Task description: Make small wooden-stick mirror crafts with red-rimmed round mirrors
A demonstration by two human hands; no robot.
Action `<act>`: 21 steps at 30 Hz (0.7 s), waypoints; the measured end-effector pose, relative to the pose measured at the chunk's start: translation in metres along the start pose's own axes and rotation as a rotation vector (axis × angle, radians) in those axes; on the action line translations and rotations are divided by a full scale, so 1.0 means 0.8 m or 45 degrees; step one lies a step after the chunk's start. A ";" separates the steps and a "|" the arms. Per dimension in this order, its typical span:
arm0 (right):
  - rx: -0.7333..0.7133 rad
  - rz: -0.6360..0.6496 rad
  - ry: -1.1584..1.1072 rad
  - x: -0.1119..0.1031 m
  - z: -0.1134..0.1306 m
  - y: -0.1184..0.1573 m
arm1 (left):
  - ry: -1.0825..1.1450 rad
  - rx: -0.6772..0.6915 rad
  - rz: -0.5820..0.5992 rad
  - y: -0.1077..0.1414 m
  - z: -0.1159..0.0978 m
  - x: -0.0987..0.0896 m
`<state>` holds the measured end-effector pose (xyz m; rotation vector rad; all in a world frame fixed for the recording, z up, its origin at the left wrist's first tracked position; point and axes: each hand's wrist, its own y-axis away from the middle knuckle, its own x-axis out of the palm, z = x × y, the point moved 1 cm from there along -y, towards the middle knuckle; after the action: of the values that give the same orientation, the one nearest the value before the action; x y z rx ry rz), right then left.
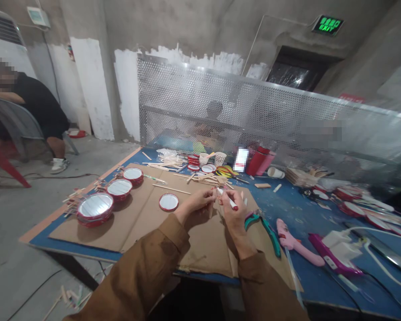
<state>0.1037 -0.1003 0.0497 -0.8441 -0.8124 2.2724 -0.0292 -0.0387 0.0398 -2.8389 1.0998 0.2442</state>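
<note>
My right hand (235, 218) is closed around a white marker pen (233, 203) with a dark red end, its other end pointing toward my left hand. My left hand (200, 200) is pinched just beside it, over the cardboard (147, 214). A short wooden stick (210, 210) appears to hang from its fingertips; the grip itself is partly hidden. Left of my hands lies a small round tin lid (169, 202) with a red rim. Farther left stand several red-rimmed tins with stick pieces attached, the largest tin (95, 207) nearest me.
Teal-handled pliers (267, 232), a pink glue gun (297, 245) and a purple power strip (334, 255) with cables lie to the right. Loose wooden sticks (207, 178), paper cups (219, 158) and a red bottle (257, 160) are behind. A perforated metal screen (187, 98) borders the table.
</note>
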 end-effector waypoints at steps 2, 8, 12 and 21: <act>-0.019 0.015 0.003 0.000 -0.001 0.000 | -0.004 0.007 0.005 -0.001 0.001 0.000; -0.011 0.038 -0.004 0.001 -0.001 0.000 | 0.013 0.020 0.019 -0.003 0.004 -0.001; -0.013 0.039 -0.018 0.001 0.000 0.000 | 0.032 0.026 0.016 -0.002 0.003 0.000; 0.011 0.104 -0.062 0.004 -0.002 0.001 | 0.002 0.025 0.012 -0.004 0.006 -0.002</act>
<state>0.1030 -0.0983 0.0468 -0.8348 -0.8030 2.3742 -0.0288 -0.0350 0.0358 -2.8178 1.1099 0.2305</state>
